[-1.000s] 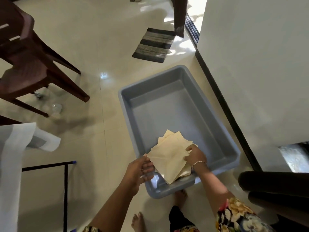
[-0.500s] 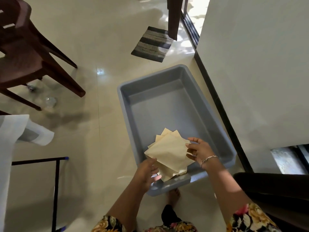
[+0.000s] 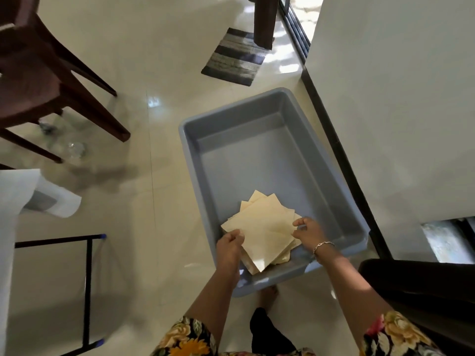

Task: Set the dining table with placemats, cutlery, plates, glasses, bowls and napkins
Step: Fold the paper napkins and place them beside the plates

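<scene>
Tile floor point(image 3: 159, 240), grey tub point(image 3: 257, 155) by wall point(image 3: 390, 98), hands point(image 3: 229, 249) point(image 3: 308, 231) grip cream sheets point(image 3: 264, 235)

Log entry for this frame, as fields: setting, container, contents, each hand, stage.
setting: tiled floor by a white wall; brown chair and striped mat nearby
container: grey tub on the floor
contents: fanned stack of beige sheets at its near end
left hand: holds the stack's left corner
right hand: pinches its right corner
stage: stack not yet carried off
</scene>
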Demonstrator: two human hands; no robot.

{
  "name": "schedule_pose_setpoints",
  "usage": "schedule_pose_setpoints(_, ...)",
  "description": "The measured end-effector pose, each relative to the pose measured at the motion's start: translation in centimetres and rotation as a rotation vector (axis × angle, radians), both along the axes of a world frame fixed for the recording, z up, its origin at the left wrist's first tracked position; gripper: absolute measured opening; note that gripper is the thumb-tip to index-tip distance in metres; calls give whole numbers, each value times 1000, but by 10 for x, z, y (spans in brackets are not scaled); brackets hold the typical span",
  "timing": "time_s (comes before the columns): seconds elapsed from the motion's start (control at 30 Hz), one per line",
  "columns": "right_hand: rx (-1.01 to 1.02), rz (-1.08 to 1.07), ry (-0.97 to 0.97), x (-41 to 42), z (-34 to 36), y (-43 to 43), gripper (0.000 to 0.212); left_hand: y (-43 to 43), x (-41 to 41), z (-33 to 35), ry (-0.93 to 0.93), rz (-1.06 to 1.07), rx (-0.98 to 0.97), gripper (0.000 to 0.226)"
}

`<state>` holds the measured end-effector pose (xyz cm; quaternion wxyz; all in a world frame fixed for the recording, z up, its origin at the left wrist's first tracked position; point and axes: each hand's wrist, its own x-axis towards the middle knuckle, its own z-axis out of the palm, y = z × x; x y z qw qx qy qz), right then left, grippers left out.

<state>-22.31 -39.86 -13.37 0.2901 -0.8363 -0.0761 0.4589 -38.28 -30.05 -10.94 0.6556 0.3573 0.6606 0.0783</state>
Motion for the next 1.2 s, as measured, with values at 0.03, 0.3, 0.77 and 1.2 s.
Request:
schedule_pose_setpoints(0.03,18,19,-28,0,6,2,20,0,1,6,-5,-36,62,23)
schedule_pose_setpoints(0.3,382,85,-266,3,102,48,16,22,2,99,-105,-431,695,11)
schedule_pose_setpoints(0.77,405,795,-211,-2,210,120,20,45,-23,161,-117,-787,1155,30)
schedule_pose_setpoints(1.2,667,822,-506,-14,292,132,4,68,-30,198,-188,-404,1205,34)
